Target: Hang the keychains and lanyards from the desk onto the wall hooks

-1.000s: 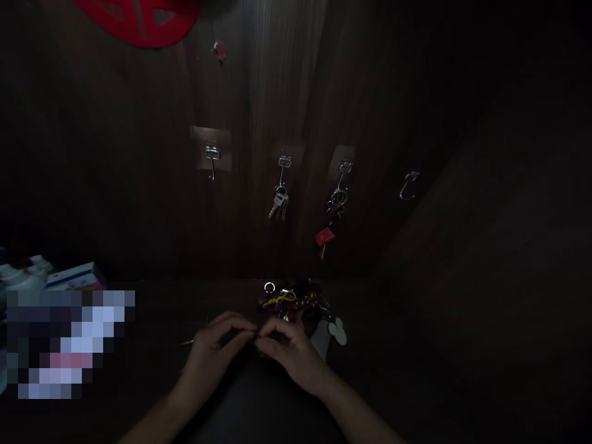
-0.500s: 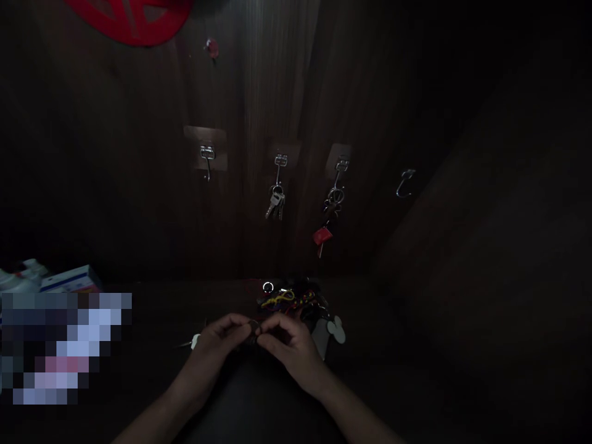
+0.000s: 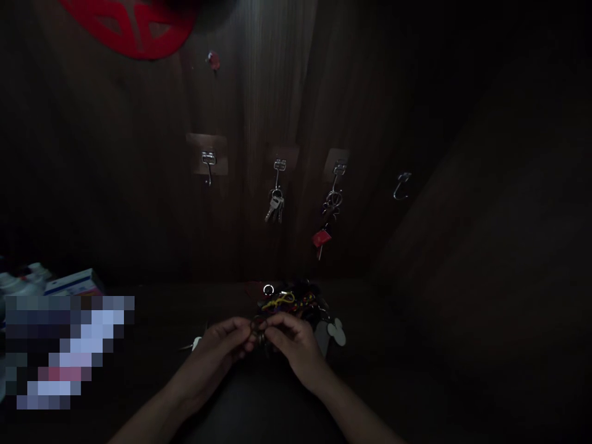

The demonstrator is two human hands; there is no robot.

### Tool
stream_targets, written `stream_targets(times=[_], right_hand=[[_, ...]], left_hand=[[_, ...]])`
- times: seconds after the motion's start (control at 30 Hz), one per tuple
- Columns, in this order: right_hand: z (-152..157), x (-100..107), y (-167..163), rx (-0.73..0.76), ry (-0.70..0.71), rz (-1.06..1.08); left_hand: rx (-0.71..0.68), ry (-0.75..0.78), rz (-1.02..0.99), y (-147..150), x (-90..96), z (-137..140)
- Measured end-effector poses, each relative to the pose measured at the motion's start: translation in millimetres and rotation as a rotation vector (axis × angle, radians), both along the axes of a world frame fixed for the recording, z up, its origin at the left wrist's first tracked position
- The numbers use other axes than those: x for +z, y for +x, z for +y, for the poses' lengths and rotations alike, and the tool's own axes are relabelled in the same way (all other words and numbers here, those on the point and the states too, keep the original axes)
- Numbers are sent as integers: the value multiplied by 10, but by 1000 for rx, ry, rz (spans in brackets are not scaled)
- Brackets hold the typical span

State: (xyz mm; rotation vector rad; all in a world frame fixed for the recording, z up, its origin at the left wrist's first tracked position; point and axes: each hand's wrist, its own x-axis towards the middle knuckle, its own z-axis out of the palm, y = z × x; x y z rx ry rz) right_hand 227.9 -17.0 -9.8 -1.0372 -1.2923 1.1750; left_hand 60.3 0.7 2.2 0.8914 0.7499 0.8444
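Observation:
Low in the view, my left hand [image 3: 221, 342] and my right hand [image 3: 296, 345] meet, fingertips pinched close together. Between them is a small, dull brassy key ring [image 3: 253, 328], with something dark at its right end, too dim to make out. Just beyond the fingers lies a pile of cords and key chains [image 3: 287, 301], among them a yellow cord and a bright silver ring [image 3: 269, 290]. A pale mouse-head-shaped tag [image 3: 337, 333] rests beside my right hand. Partly hidden by my left wrist is a key with a white head [image 3: 196, 343].
On the dark wood panel, a bunch of keys [image 3: 276, 206] hangs from one hook, and keys with a red tag [image 3: 321, 238] from another. Bare hooks are at left [image 3: 208, 168] and right [image 3: 402, 186]. A box [image 3: 74, 282] and bottles stand at left; a red round object [image 3: 143, 37] is above.
My fingertips have drawn slightly apart, so more of the brassy ring shows between them. The wall and hooks sit a little lower in the view.

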Motion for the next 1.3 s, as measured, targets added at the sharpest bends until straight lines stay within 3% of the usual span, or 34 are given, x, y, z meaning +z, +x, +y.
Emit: stream_targets(times=[0.53, 0.8, 1.0, 1.3], right_hand=[[-37, 92, 4, -41, -51, 135], [-41, 126, 32, -71, -27, 145], [-25, 123, 82, -105, 6, 111], [-23, 83, 108, -86, 13, 99]], left_hand=[[-30, 47, 19, 84, 136, -28], [-91, 187, 48, 134, 407, 28], [53, 298, 231, 154, 716, 207], [321, 674, 296, 322, 1050, 459]])
